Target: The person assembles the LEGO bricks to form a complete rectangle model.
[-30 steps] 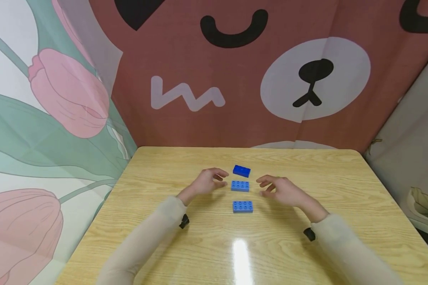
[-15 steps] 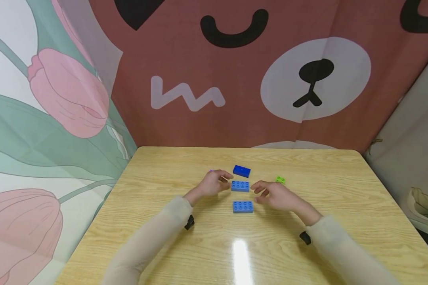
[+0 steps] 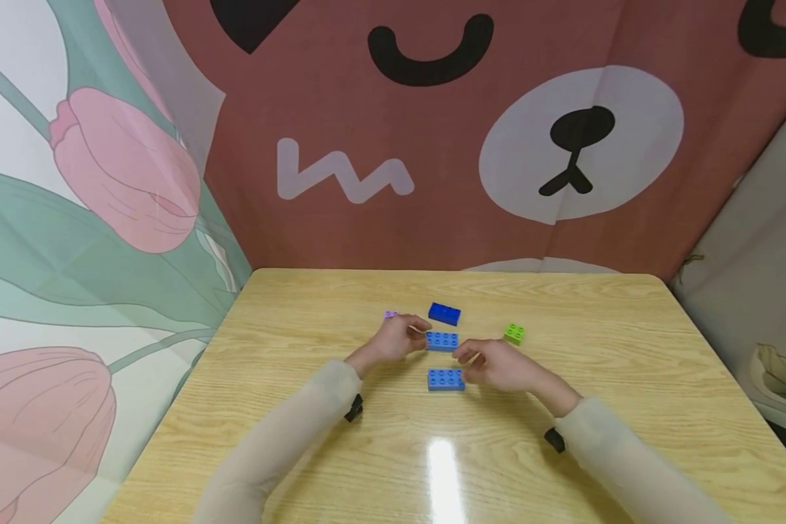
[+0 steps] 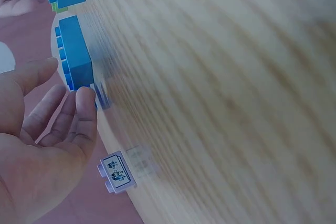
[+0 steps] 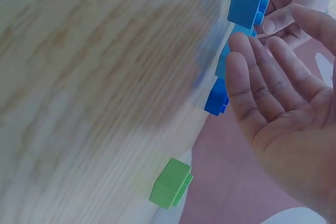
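Observation:
Three blue toy bricks lie in a column at mid-table: a dark blue one (image 3: 444, 314) farthest back, a lighter blue one (image 3: 442, 340) in the middle, another lighter blue one (image 3: 445, 379) nearest. My left hand (image 3: 396, 339) is at the middle brick's left end, fingers loosely bent; whether they touch it I cannot tell. From the right, my right hand (image 3: 501, 364) reaches toward the middle and near bricks, its fingers (image 5: 273, 80) extended and gripping nothing. Its thumb overlaps the near brick's corner in the head view.
A small green brick (image 3: 514, 333) sits behind my right hand. Partly covered by my left hand in the head view, a small purple brick (image 4: 116, 172) shows a printed side in the left wrist view. A patterned cloth (image 3: 432, 218) hangs behind the wooden table (image 3: 288, 437).
Both hands have moved inward toward the middle brick, my right hand also slightly nearer to me. The green and purple bricks, hidden before, have come into sight behind them. The blue bricks stayed put.

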Demonstrator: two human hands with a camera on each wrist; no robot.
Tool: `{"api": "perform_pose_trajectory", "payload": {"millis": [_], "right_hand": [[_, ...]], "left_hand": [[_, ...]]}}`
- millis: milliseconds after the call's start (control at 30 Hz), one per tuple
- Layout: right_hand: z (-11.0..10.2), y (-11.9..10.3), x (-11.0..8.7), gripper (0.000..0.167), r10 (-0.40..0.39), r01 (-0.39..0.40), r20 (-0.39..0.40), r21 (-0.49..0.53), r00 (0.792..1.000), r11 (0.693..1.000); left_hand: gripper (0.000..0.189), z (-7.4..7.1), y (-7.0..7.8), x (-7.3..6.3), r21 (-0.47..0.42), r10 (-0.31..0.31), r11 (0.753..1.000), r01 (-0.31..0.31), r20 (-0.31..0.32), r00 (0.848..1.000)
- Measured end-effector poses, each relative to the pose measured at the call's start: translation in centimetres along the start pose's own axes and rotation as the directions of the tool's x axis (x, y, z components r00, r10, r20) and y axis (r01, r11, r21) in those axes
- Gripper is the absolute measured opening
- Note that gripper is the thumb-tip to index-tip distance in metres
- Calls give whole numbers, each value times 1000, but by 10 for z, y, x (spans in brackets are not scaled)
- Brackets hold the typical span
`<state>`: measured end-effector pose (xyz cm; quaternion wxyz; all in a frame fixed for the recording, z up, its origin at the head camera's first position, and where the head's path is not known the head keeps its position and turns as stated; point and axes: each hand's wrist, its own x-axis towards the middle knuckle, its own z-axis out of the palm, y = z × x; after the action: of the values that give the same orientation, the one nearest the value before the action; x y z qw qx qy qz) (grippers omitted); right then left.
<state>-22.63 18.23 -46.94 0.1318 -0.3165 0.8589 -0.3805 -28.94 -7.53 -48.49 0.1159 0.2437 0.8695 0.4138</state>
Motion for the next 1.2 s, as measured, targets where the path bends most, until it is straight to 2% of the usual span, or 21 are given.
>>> {"api": "perform_pose_trajectory", "payload": {"millis": [200,367,667,1000,1200], "right_hand": [[6,1,3,34,8,-8,10,4,1000,1000],[9,1,4,34,41,-41,9,-32,999,999],[10,1,5,34,31,-31,-1,-54,1000,998],[8,3,5,30,24,-25,-13,-73,1000,997],[2,10,3,30,63,-65,-26,-71,998,995]], "left_hand": [[33,3,2,2,28,-21,999,21,10,1000],[32,4,3,4,53,-48,997,47,17,999],[29,5,3,6,58,-77,995,76,16,997],[29,3,3,6,68,-72,995,71,18,997],[29,0,-2,3,46,-74,996,73,17,997]]}}
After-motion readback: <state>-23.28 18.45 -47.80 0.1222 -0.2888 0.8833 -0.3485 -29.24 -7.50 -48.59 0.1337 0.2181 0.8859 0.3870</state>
